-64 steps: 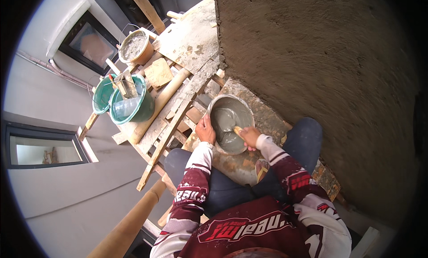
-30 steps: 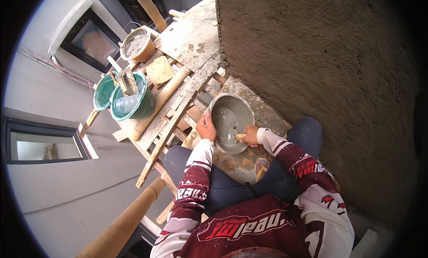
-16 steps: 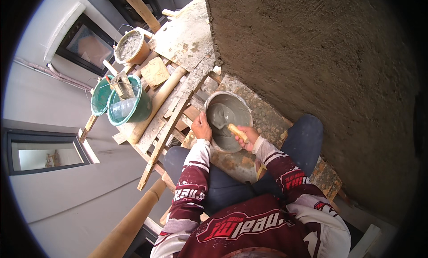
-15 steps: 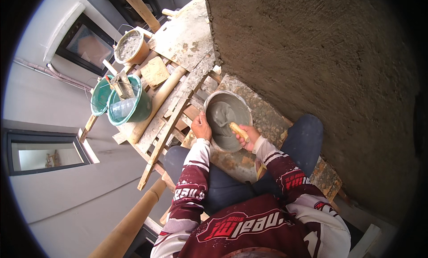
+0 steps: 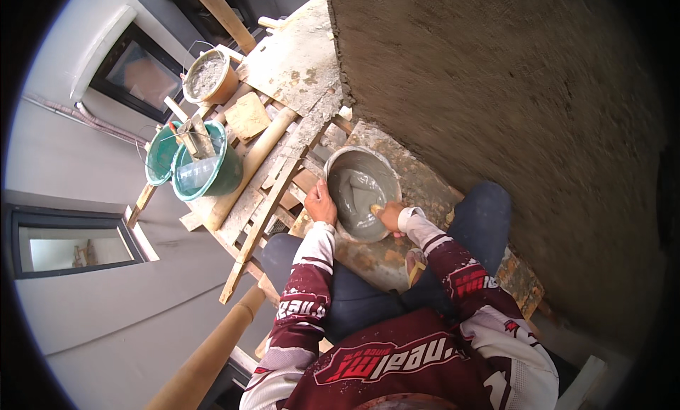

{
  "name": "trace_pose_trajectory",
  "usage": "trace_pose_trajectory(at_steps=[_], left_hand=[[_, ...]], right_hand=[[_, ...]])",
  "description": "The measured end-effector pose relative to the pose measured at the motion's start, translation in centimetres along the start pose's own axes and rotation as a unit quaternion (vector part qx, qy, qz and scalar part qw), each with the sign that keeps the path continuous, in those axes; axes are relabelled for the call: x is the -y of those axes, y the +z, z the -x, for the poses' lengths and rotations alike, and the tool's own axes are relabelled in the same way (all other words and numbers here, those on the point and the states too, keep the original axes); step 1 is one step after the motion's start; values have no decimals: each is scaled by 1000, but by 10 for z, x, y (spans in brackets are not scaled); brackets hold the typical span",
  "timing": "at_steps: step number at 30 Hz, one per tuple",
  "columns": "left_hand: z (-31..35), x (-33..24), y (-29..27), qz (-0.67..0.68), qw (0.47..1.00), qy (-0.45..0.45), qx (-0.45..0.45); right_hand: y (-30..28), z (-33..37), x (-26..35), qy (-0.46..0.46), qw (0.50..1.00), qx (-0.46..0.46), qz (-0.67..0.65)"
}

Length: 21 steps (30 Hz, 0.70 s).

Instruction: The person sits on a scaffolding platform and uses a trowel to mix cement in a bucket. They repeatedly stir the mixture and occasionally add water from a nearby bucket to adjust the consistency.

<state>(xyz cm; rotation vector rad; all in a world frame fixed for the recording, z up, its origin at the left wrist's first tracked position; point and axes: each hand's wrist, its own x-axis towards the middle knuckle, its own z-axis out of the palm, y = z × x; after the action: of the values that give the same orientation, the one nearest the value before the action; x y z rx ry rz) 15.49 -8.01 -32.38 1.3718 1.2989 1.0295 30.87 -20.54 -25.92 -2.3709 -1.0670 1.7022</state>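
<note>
A round grey bucket (image 5: 389, 170) stands on the stained board between my knees, with wet grey cement paste (image 5: 360, 190) inside. My left hand (image 5: 321, 204) grips the bucket's left rim, thumb on top and fingers down the outer side. Over the near right rim, my right hand (image 5: 392, 217) is closed around a trowel's yellowish wooden handle (image 5: 375, 209). Paste hides the trowel's blade, so its shape cannot be made out.
A rough, freshly plastered wall (image 5: 496, 77) rises close on the right. To the left, bamboo and plank scaffolding (image 5: 265, 222) carries green buckets (image 5: 230, 170) with tools, and an orange bucket (image 5: 225, 87) of mortar. A sponge-like tan block (image 5: 247, 117) lies between them.
My right hand has turned over and shifted slightly, swinging the trowel handle within the bucket. The paste's surface has a new, smoother swirl. My left hand stays on the rim.
</note>
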Motion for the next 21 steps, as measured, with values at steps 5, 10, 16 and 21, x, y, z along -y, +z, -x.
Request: trace_pose_trajectory(at_steps=[5, 10, 16, 21], left_hand=[[-12, 29, -28, -71, 991, -59, -101], [-9, 33, -41, -124, 977, -116, -126], [-11, 37, -62, -162, 952, -235, -113], [-27, 6, -68, -168, 962, -113, -184]], right_hand=[[5, 75, 34, -87, 967, -144, 194], [8, 89, 35, -154, 945, -187, 219], [15, 86, 35, -151, 946, -148, 245], [24, 85, 14, -198, 932, -221, 209]])
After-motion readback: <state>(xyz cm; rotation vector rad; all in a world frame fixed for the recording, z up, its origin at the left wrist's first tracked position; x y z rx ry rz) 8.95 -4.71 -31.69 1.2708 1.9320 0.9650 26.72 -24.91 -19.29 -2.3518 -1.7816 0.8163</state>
